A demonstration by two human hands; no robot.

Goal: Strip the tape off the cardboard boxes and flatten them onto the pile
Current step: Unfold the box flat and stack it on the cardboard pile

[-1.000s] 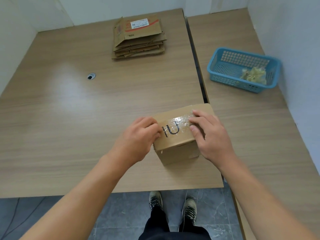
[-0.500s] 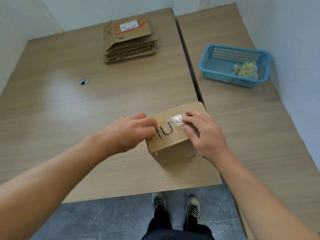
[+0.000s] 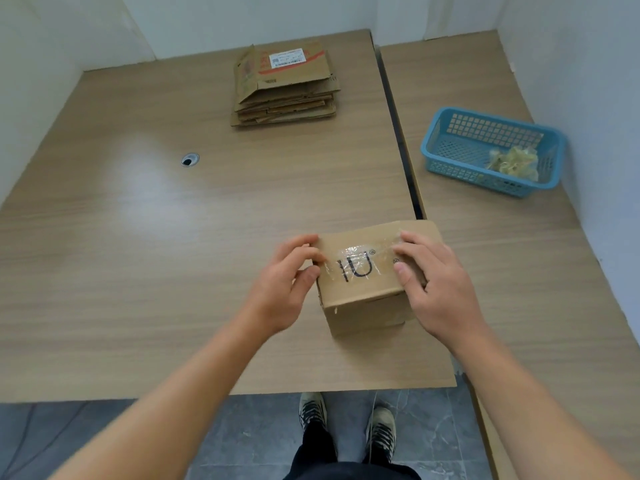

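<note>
Head: hands (image 3: pixel 360 289) grip taped box (image 3: pixel 363 285) on table (image 3: pixel 207 271).

Single head-worn wide-angle view, aimed forward and steeply down. The table (image 3: pixel 173 271) fills most of the frame, seen close from above; walls bend inward along the upper edge. Floor and shoes (image 3: pixel 346 424) are caught at bottom centre. Forearms enter from the lower corners. No second view is given.
</note>
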